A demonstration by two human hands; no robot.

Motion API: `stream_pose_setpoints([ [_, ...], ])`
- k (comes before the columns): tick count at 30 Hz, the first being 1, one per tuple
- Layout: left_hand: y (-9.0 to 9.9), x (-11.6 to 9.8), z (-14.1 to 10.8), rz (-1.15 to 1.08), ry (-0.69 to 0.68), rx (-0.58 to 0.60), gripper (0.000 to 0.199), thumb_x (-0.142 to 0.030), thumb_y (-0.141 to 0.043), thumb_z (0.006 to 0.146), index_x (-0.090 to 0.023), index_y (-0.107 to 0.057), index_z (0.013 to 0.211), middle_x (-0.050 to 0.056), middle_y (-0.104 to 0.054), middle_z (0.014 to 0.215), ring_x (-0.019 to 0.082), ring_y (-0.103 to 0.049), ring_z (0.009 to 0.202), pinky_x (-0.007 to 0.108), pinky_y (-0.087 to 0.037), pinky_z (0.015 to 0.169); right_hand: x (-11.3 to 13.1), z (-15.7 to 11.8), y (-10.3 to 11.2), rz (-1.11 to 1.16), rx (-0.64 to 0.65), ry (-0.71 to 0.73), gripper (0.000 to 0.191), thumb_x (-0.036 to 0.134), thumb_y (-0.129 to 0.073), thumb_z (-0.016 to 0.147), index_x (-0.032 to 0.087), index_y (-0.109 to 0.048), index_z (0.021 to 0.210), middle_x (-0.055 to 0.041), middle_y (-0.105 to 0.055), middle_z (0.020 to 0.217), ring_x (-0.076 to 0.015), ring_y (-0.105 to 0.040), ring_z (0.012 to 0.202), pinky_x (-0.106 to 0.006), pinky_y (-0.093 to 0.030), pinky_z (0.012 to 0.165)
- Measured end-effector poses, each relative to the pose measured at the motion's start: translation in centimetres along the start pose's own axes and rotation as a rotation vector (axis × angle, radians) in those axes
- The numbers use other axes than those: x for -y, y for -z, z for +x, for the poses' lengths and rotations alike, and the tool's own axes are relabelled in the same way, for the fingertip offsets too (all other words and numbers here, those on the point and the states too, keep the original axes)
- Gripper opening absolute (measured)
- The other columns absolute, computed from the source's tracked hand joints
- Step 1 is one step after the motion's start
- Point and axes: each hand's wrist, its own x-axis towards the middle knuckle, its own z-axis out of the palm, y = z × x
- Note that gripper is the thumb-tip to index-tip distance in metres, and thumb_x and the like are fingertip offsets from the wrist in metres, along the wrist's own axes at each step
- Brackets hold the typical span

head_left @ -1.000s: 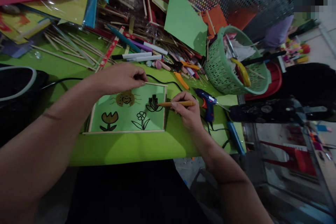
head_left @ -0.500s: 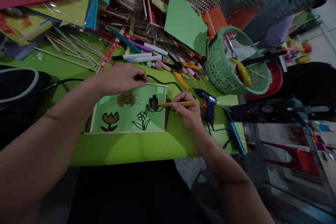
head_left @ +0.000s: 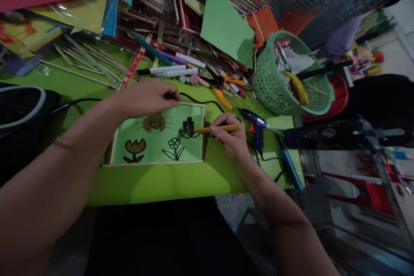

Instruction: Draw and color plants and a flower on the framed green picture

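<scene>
A green drawing card framed with thin wooden sticks lies flat near the table's front edge. It bears a brown sun with a face, a brown-filled tulip and two more flowers in black outline. My left hand is closed at the frame's top edge, its thumb on the stick and its other fingers curled, partly hidden. Between thumb and fingers, my right hand pinches a yellow-brown pencil. Its tip meets the dark flower at the card's right side.
Right of the card lies a blue glue gun with its cable. Behind it stands a green plastic basket holding tools and scraps. Markers, an orange-handled cutter, wooden sticks and coloured paper crowd the back of the green table.
Both hands and the pencil hold almost the same place, with the pencil tip still at the right-hand flower. The whole view has shifted very slightly.
</scene>
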Motion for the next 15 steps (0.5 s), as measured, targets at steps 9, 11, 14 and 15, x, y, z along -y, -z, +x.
stream_pose_setpoints([
  [9, -0.05, 0.23, 0.06, 0.023, -0.003, -0.010, 0.043, -0.045, -0.058, 0.089, -0.022, -0.080, 0.118, 0.008, -0.082, 0.117, 0.028, -0.074, 0.102, 0.038, -0.056, 0.094, 0.32, 0.12, -0.26, 0.024, -0.013, 0.009, 0.033, 0.051, -0.092, 0.082, 0.024, -0.073, 0.085, 0.0038, -0.064, 0.074, -0.0115, -0.053, 0.063, -0.028, -0.045, 0.061],
  [11, -0.05, 0.10, -0.02, 0.031, -0.001, -0.015, 0.043, -0.044, -0.057, 0.090, -0.022, -0.080, 0.118, 0.008, -0.082, 0.117, 0.028, -0.075, 0.102, 0.037, -0.056, 0.092, 0.38, 0.21, -0.35, 0.018, -0.003, 0.014, 0.035, 0.052, -0.092, 0.082, 0.024, -0.074, 0.087, 0.0034, -0.065, 0.076, -0.0120, -0.055, 0.065, -0.028, -0.046, 0.063],
  [14, -0.08, 0.07, 0.00, 0.032, -0.009, -0.020, 0.043, -0.045, -0.057, 0.091, -0.022, -0.080, 0.118, 0.007, -0.082, 0.116, 0.028, -0.075, 0.102, 0.037, -0.056, 0.091, 0.38, 0.34, -0.41, -0.002, 0.003, 0.013, 0.037, 0.055, -0.092, 0.082, 0.023, -0.074, 0.088, 0.0028, -0.064, 0.076, -0.0132, -0.057, 0.067, -0.029, -0.048, 0.064],
  [15, -0.08, 0.08, 0.03, 0.035, -0.011, -0.020, 0.043, -0.045, -0.056, 0.091, -0.022, -0.080, 0.118, 0.008, -0.082, 0.117, 0.028, -0.075, 0.102, 0.037, -0.056, 0.091, 0.37, 0.37, -0.41, -0.004, 0.005, 0.014, 0.036, 0.054, -0.092, 0.082, 0.023, -0.074, 0.089, 0.0027, -0.064, 0.076, -0.0133, -0.057, 0.068, -0.029, -0.048, 0.065],
])
